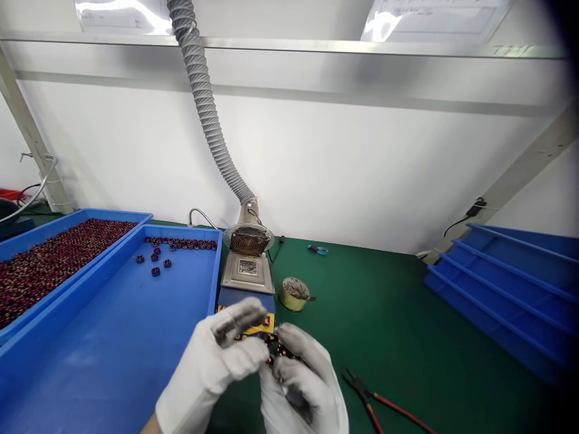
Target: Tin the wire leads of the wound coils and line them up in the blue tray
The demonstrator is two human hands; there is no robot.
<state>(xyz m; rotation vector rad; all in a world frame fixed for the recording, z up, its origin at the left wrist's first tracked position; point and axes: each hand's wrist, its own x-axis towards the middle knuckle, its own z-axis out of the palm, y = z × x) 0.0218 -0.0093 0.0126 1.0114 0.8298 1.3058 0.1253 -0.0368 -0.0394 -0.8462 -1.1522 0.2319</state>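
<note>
My right hand [303, 386], in a white glove with dark-stained fingertips, is closed around several small dark ring-shaped parts with copper-coloured spots [274, 348]. Close beside it on the left is my left hand [217, 355], also gloved and stained. Its thumb reaches the edge of those parts, while its fingers stand apart from the thumb with a gap between. Behind both hands is a solder pot [248, 271] with a square metal top and a blue and yellow front, partly hidden by my left hand. A round tin [294, 294] of greyish contents stands to its right.
At left, a blue tray [136, 325] holds several ring parts [155, 271]; another tray [76, 211] is full of them. Red-handled pliers [362, 389] lie at right near blue stacked trays [497, 295]. A grey hose [203, 102] hangs above the pot. Small cutters [317, 249] lie behind.
</note>
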